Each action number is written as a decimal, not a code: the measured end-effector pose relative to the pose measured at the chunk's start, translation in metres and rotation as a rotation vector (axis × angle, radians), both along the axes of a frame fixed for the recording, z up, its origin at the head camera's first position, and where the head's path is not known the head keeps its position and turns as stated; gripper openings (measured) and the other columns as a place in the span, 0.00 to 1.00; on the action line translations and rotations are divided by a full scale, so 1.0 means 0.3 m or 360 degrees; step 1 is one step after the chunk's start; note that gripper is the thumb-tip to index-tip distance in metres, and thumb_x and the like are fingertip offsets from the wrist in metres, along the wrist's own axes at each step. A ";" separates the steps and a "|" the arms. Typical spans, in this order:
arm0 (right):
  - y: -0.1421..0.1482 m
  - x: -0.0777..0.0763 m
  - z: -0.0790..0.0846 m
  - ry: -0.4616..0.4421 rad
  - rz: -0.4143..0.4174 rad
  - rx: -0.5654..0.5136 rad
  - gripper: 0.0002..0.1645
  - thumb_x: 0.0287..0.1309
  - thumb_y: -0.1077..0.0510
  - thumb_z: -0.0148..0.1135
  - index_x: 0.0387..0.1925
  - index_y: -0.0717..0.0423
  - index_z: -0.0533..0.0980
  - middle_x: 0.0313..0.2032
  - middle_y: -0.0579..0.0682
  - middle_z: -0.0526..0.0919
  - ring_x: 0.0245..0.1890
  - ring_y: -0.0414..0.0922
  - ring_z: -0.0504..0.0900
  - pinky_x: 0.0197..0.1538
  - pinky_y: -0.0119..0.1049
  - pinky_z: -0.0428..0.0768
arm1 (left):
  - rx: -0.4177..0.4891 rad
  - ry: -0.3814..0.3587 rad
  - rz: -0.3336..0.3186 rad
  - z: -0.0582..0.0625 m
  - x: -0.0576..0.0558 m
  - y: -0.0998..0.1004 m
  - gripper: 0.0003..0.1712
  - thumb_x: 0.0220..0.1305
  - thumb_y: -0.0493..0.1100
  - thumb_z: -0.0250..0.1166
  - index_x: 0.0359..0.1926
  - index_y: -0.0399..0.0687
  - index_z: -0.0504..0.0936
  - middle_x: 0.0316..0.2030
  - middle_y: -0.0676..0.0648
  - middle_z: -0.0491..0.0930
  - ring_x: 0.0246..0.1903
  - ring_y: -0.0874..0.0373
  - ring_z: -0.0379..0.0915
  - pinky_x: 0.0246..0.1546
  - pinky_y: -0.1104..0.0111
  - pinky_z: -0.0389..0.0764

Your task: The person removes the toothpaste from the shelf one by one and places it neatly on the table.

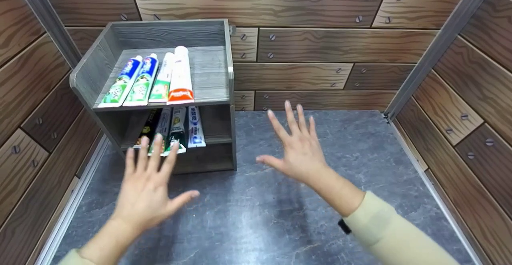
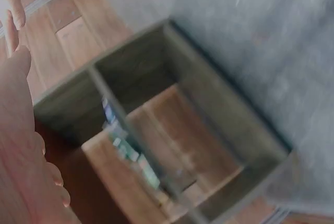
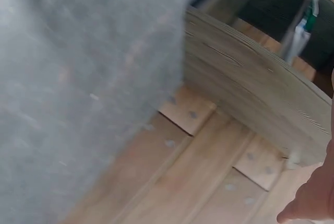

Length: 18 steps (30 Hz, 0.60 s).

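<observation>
Fingers spread, my left hand [image 1: 145,195] hovers in front of the lower part of a grey wooden shelf unit [image 1: 210,75]. My right hand [image 1: 302,153], also spread wide, is held over the grey floor to the right of the unit. Neither hand holds anything. On the upper shelf lie two blue-and-green toothpaste tubes [image 1: 122,81], a white-and-green tube [image 1: 162,83] and a white-and-red tube [image 1: 181,77], side by side. Several more tubes lie on the shelf below, among them a white-and-blue tube [image 1: 195,127]; my left fingertips partly cover others there.
Wood-patterned panels [image 1: 304,45] form walls at the back and both sides, with grey metal strips [image 1: 440,45] at the corners. The grey marbled surface [image 1: 248,213] spreads around and in front of the unit. A black object [image 1: 344,225] shows at my right sleeve.
</observation>
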State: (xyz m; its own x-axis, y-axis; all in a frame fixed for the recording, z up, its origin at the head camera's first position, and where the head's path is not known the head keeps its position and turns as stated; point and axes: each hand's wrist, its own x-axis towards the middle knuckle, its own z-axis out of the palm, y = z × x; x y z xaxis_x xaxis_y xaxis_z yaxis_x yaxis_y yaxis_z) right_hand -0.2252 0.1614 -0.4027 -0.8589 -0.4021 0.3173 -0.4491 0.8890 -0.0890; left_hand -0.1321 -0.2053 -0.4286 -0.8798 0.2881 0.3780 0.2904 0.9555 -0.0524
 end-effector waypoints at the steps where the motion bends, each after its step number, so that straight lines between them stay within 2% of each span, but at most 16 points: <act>1: -0.011 -0.009 0.026 0.0031 0.0016 0.0003 0.69 0.56 0.13 0.55 0.87 0.32 0.38 0.84 0.54 0.24 0.83 0.62 0.28 0.80 0.66 0.34 | -0.0003 0.0012 0.0003 0.025 -0.003 -0.013 0.68 0.61 0.87 0.52 0.86 0.48 0.48 0.84 0.35 0.31 0.82 0.33 0.22 0.79 0.35 0.33; 4: -0.050 -0.033 0.099 0.0136 0.0067 0.0020 0.69 0.56 0.14 0.57 0.87 0.34 0.39 0.85 0.56 0.27 0.83 0.62 0.31 0.80 0.67 0.35 | -0.0008 0.0045 0.0012 0.098 -0.018 -0.055 0.69 0.62 0.86 0.52 0.87 0.49 0.43 0.84 0.37 0.27 0.81 0.34 0.19 0.79 0.38 0.27; 10: -0.143 -0.069 0.214 0.0246 0.0137 0.0086 0.70 0.56 0.12 0.53 0.87 0.35 0.38 0.85 0.57 0.29 0.84 0.60 0.32 0.81 0.66 0.38 | -0.0048 0.0096 0.0099 0.229 -0.057 -0.153 0.70 0.59 0.86 0.56 0.87 0.50 0.43 0.84 0.33 0.33 0.81 0.29 0.25 0.78 0.40 0.23; 14: -0.202 -0.091 0.264 0.0267 0.0175 0.0108 0.71 0.56 0.13 0.55 0.87 0.37 0.38 0.85 0.58 0.29 0.84 0.58 0.30 0.82 0.63 0.39 | -0.0112 0.0075 0.0183 0.307 -0.088 -0.216 0.71 0.60 0.86 0.56 0.87 0.49 0.43 0.83 0.35 0.26 0.81 0.33 0.18 0.77 0.44 0.17; 18: -0.254 -0.114 0.298 0.0290 0.0196 0.0142 0.72 0.55 0.14 0.58 0.87 0.38 0.38 0.85 0.59 0.30 0.84 0.58 0.33 0.83 0.61 0.40 | -0.0138 0.0047 0.0253 0.372 -0.129 -0.275 0.72 0.60 0.86 0.55 0.87 0.51 0.36 0.82 0.36 0.20 0.80 0.36 0.12 0.76 0.43 0.15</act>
State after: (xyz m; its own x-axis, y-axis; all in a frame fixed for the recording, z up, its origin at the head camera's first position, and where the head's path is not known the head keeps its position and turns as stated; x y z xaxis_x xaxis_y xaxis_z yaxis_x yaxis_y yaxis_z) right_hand -0.2595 0.0852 -0.3131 -0.7334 -0.5335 0.4213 -0.5559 0.8274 0.0801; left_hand -0.1707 -0.2877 -0.3170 -0.9058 0.1789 0.3841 0.1332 0.9808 -0.1427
